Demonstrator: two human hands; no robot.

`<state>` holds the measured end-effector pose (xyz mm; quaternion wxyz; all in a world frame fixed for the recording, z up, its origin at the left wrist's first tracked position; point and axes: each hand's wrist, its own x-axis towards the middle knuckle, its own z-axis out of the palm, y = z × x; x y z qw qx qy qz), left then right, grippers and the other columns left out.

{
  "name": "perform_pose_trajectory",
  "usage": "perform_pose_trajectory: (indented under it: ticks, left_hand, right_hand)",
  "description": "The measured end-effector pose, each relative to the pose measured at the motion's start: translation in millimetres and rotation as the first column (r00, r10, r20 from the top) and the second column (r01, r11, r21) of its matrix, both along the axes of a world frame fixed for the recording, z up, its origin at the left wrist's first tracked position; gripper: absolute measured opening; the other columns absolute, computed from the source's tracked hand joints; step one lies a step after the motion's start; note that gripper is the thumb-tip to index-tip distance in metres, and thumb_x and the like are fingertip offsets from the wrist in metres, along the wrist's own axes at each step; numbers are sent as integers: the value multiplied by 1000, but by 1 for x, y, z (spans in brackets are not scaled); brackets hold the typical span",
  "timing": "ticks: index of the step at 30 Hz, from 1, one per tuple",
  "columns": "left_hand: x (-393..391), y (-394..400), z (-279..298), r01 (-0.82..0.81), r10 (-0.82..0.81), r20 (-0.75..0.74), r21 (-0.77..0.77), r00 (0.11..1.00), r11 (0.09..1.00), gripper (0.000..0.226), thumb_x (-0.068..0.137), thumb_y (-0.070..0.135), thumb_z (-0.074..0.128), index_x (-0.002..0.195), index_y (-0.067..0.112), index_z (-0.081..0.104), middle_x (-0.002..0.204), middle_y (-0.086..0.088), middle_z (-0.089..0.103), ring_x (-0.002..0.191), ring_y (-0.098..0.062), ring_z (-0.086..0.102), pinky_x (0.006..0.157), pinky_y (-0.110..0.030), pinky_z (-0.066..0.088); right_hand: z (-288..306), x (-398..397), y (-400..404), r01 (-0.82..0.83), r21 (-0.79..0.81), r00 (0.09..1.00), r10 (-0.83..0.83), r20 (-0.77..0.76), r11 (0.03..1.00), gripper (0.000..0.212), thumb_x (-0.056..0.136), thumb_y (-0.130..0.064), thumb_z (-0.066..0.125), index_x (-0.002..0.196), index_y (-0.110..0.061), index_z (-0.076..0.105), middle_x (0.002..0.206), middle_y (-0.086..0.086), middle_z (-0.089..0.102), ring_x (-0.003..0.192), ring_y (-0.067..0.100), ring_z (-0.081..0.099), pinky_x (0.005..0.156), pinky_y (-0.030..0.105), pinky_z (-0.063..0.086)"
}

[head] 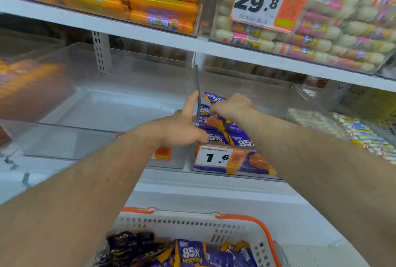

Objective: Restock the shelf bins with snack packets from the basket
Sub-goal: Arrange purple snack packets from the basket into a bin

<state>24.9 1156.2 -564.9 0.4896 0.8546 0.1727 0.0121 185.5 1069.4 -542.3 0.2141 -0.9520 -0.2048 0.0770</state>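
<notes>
reaching into the clear shelf bin (246, 86), the purple snack packets (216, 125) are gripped by the curled right hand (232, 105); the bin's divider wall is touched by the left hand (182, 127), fingers straight. more packets are held in the basket (225, 226) below.

Your hands are in at the middle shelf.
Your right hand (232, 105) sits in the packet bin (267, 172); your left hand (182, 126) is just left, on its wall; the basket (214, 226) lies below, before you.

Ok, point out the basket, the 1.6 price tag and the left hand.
basket (240, 227): head view, white back wall under the orange rim.
1.6 price tag (214, 157): head view, white panel with the digits.
left hand (182, 126): head view, back of the hand.
</notes>
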Motion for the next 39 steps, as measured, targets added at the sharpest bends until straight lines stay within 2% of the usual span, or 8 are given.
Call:
perform_pose_trajectory:
  ticks: [6,9,14,17,21,27,35,39]
  left_hand:
    - [-2,7,-2,59,-58,-37,52,998,997,136,60,37,83,142,54,-25,150,-6,33,139,-16,34,114,-39,32]
    - [-2,7,-2,71,-70,-26,45,997,996,134,70,30,85,143,53,-26,150,-5,32,134,-16,41,112,-36,34]
    - [-1,7,-1,63,-62,-25,56,998,996,130,75,29,82,143,52,-26,152,-6,30,135,-18,41,111,-33,34]
    - [-3,7,-2,62,-61,-29,57,998,996,130,75,31,82,143,51,-27,152,-7,29,136,-17,39,108,-30,34]
    - [-3,7,-2,63,-62,-25,49,998,997,134,70,34,85,142,53,-26,152,-7,31,136,-17,40,111,-34,35]
    - [-1,7,-1,51,-50,-21,48,999,998,135,65,37,86,141,56,-24,152,-7,30,136,-19,40,112,-37,34]
    - [-1,4,-3,36,-35,-21,40,999,999,141,43,48,82,137,62,-22,151,-5,35,135,-17,42,112,-41,36]
    - [-1,1,-1,14,-12,-30,63,999,998,144,42,49,82,139,58,-25,153,-6,33,140,-19,36,114,-43,34]
  right_hand:
    - [-15,16,37,-35,-97,999,35,-2,995,38,64,-48,74,75,-14,63,76,6,63,64,21,60,59,26,47]
    - [-23,17,40,-136,-129,989,126,-81,982,44,69,-53,76,71,-14,57,71,4,58,65,20,58,65,29,47]
    - [-33,16,37,-236,-85,961,219,-170,968,39,69,-46,80,75,-12,60,72,3,56,61,16,51,54,29,37]
    - [-36,15,38,-258,-162,962,237,-136,952,31,64,-35,79,79,-11,67,80,5,63,66,19,57,59,29,47]
    - [-38,16,34,-276,-237,961,271,-53,931,46,67,-26,80,110,-12,69,103,5,68,90,22,63,81,34,56]
    - [-37,19,24,-284,-147,958,274,-89,947,80,73,-35,85,143,-18,50,137,2,58,122,22,56,103,35,46]
    - [-31,14,19,-263,-101,960,249,-128,959,81,74,-36,85,143,-17,49,141,4,55,125,24,54,107,42,44]
    - [-12,-5,7,-222,32,973,223,-53,975,48,83,-34,76,121,-8,65,115,11,68,106,27,64,97,42,51]
